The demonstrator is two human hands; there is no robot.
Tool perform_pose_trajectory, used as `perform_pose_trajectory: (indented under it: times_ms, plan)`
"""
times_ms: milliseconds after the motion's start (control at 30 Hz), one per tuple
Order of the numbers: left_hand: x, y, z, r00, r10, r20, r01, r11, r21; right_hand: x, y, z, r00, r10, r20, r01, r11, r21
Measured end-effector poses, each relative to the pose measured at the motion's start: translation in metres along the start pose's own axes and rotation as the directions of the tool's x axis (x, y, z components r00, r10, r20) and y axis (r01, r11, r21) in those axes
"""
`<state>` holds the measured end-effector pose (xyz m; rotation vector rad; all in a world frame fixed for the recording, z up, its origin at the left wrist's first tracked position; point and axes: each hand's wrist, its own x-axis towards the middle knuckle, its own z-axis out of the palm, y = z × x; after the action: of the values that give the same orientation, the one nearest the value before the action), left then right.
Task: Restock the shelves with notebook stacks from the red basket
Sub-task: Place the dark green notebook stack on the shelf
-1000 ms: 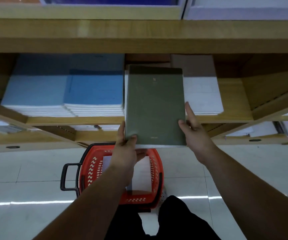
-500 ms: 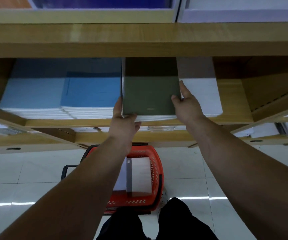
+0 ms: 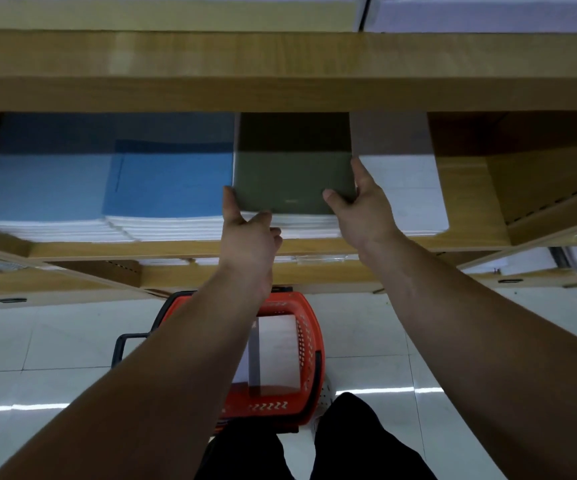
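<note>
Two bare hands, left hand [image 3: 249,237] and right hand [image 3: 361,209], are clasped with narrow fingers on the green-covered notebook stack [image 3: 294,178], which has been pushed deeper onto the wooden shelf [image 3: 463,202] than before, long axis pointing inward, between blue [image 3: 172,181] and white stacks [image 3: 404,192]. Below sits the red plastic basket [image 3: 309,341].

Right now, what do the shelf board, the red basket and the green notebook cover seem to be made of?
Shelf board: probably laminated wood or wood-look board; pale grain with a soft sheen.
Red basket: apparently moulded plastic; its wall has rows of small holes, and its handle is dark.
Green notebook stack: the cover looks like matte card or coated paper, over white page edges. Both hands, left hand and right hand, grip it.
</note>
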<state>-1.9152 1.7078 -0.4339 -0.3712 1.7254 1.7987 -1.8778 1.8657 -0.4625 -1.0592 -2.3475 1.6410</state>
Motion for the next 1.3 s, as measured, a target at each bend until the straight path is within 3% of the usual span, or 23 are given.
perform_pose_trajectory:
  times_ms: [67,100,167,267,333,467,633,800,933,1000,1033,1100,1133,1200,1300]
  plan:
    - [0.012,0.002,-0.003,1.0,-0.002,0.015,0.003,0.999,-0.047,0.003,0.0,0.0,1.0,0.009,0.018,-0.01,1.0,0.022]
    - [0.018,0.0,-0.009,1.0,0.008,-0.019,-0.008,1.0,0.015,0.002,0.001,-0.001,0.999,0.015,0.03,-0.016,0.999,0.038]
    - [0.019,0.005,-0.021,0.998,0.003,0.055,-0.011,0.99,0.142,0.0,0.002,-0.004,0.999,0.015,0.05,-0.019,0.997,0.072]
    - [0.012,0.014,-0.034,0.998,-0.012,0.06,-0.016,0.9,0.435,-0.004,0.002,-0.006,0.999,0.011,0.043,-0.015,0.994,0.106]
    - [0.012,0.017,-0.039,0.998,0.003,0.058,-0.032,0.859,0.511,-0.003,0.003,-0.005,0.999,0.037,-0.008,-0.036,0.993,0.109]
    - [0.005,0.016,-0.029,0.992,-0.067,0.111,0.02,0.925,0.38,0.0,0.01,-0.007,0.987,0.083,-0.14,-0.075,0.995,0.065]
    - [-0.01,0.004,0.003,0.967,-0.147,0.21,0.11,0.978,0.177,0.002,0.01,-0.046,0.985,0.13,-0.114,-0.118,0.988,0.102]
    - [-0.022,-0.01,0.048,0.96,-0.18,0.216,0.111,0.949,0.296,-0.005,0.026,-0.098,0.983,0.165,-0.079,-0.14,0.957,0.255]
    - [-0.026,-0.02,0.083,0.965,-0.179,0.193,0.063,0.868,0.492,-0.007,0.045,-0.139,0.979,0.169,-0.117,-0.112,0.915,0.388]
    - [-0.026,-0.022,0.095,0.982,-0.076,0.174,-0.057,0.757,0.651,-0.007,0.058,-0.157,0.975,0.183,-0.13,-0.111,0.897,0.428]
    - [-0.025,-0.023,0.1,0.985,0.045,0.169,-0.158,0.65,0.743,-0.008,0.065,-0.165,0.973,0.182,-0.139,-0.107,0.898,0.426]
    - [-0.022,-0.025,0.104,0.916,0.347,0.201,-0.314,0.309,0.898,-0.006,0.08,-0.174,0.97,0.184,-0.161,-0.115,0.924,0.366]
    - [-0.02,-0.025,0.105,0.861,0.449,0.239,-0.325,0.126,0.937,-0.003,0.086,-0.175,0.968,0.19,-0.166,-0.129,0.937,0.324]
    - [-0.012,-0.026,0.107,0.817,0.459,0.349,-0.335,-0.115,0.935,0.004,0.092,-0.174,0.97,0.194,-0.145,-0.152,0.954,0.257]
    - [0.01,-0.032,0.11,0.83,0.305,0.466,-0.378,-0.307,0.873,0.019,0.086,-0.165,0.987,0.135,-0.091,-0.117,0.976,0.183]
